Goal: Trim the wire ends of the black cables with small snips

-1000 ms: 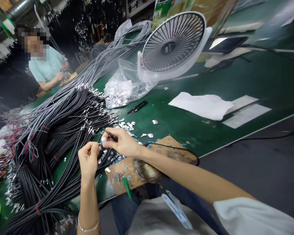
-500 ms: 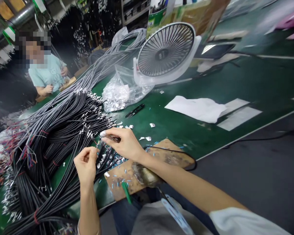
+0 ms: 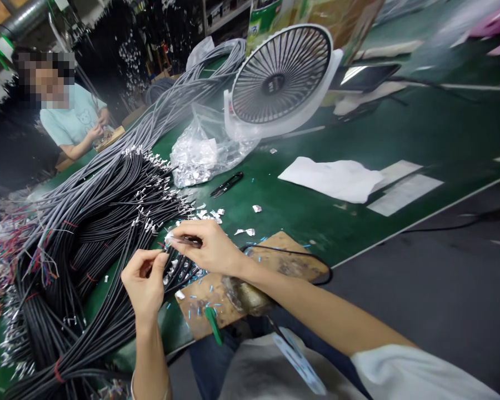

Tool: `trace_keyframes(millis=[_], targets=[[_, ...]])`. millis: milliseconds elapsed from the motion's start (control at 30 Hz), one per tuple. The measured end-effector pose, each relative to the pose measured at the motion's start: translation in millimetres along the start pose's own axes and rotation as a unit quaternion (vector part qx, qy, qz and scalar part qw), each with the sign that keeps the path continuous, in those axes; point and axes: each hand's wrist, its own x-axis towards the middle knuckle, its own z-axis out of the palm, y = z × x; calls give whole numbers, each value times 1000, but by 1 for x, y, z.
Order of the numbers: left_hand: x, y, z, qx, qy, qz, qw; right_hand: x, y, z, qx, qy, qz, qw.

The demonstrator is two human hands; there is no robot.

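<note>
My left hand (image 3: 145, 280) is closed in a pinch on the end of a thin cable, most of it hidden by the fingers. A few fine coloured wire tips (image 3: 162, 245) show just above its thumb. Right beside it, my right hand (image 3: 210, 244) is closed around a small dark hand tool (image 3: 193, 240), whose exact kind is covered by the fingers. Something white (image 3: 169, 238) shows at that hand's fingertips, close to the wire tips. Black cables (image 3: 108, 205) with silvery-white ends lie bundled to the left of both hands.
A brown board (image 3: 208, 300) with blue scraps lies at the table edge. Beyond are black snips (image 3: 227, 185), a clear plastic bag (image 3: 200, 155), a white fan (image 3: 281, 83) and a white cloth (image 3: 331, 179). Grey cables (image 3: 170, 114) run to the back. Another person (image 3: 73, 122) works at far left.
My right hand's fingertips have drawn slightly down and left, nearer my left hand. The view has shifted a little. The other person's hands have come closer together.
</note>
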Motion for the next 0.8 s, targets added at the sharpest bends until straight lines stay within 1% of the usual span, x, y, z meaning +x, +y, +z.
trace_keyframes(millis=[67, 200, 300, 367, 500, 633, 800], targets=[[-1, -2, 0, -4, -4, 10, 1000, 0, -1, 0, 7, -4, 24, 1000], [-2, -4, -2, -13, -8, 37, 999, 1, -2, 0, 32, -20, 95, 995], [-2, -4, -3, -15, -7, 51, 999, 2, 0, 0, 69, 4, 116, 991], [-3, -3, -2, -10, -3, 58, 998, 2, 0, -1, 98, 16, 122, 988], [-5, -3, 1, 32, 11, 67, 997, 1, -2, -5, 139, 16, 130, 982], [-7, -2, 3, 82, 21, 108, 990, 0, -3, -7, 114, 7, 118, 986], [-7, -1, 5, 122, 30, 149, 981, -1, -1, -6, 100, 8, 77, 992]])
